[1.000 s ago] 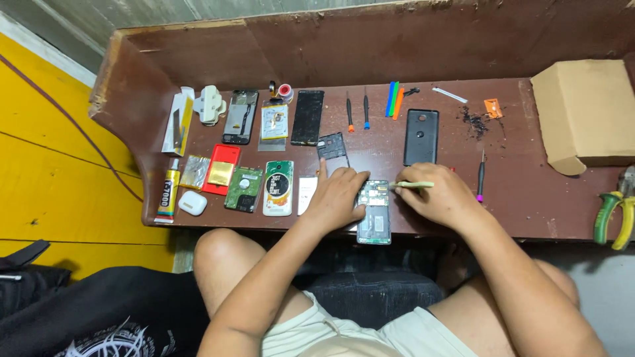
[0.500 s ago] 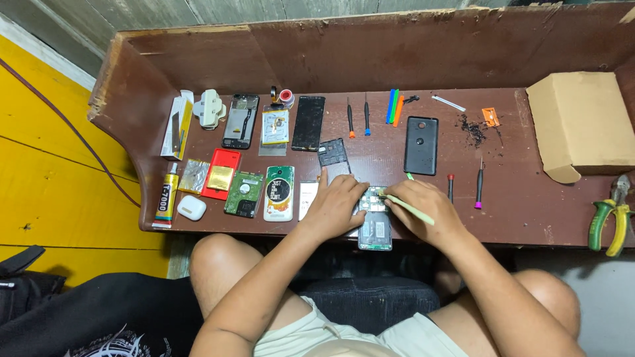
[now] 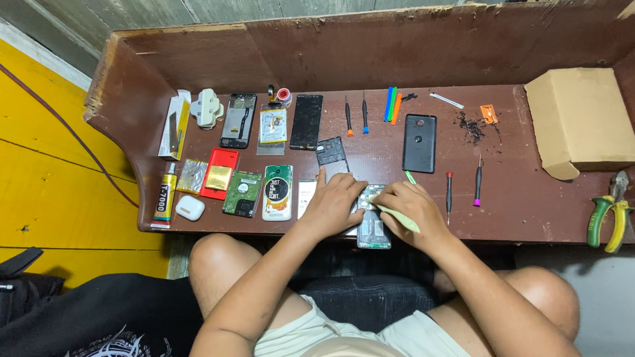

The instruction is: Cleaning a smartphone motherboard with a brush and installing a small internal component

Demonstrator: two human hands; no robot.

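Observation:
An opened phone (image 3: pixel 373 227) with its green circuit board showing lies at the front edge of the brown wooden bench (image 3: pixel 529 205). My left hand (image 3: pixel 336 206) presses down on its left side and holds it still. My right hand (image 3: pixel 411 210) grips a pale green plastic pry tool (image 3: pixel 399 217), its tip laid against the top of the phone. Part of the phone is hidden under both hands.
Phones, back covers, a hard drive (image 3: pixel 242 194), a glue tube (image 3: pixel 163 196) and a white earbud case (image 3: pixel 190 207) line the left. Screwdrivers (image 3: pixel 477 180), a black back cover (image 3: pixel 419 143), a cardboard box (image 3: pixel 579 121) and green-handled pliers (image 3: pixel 608 213) lie right.
My right hand has drawn back from the bench toward the phone and turned the pry tool down onto it. My left hand has stayed on the phone.

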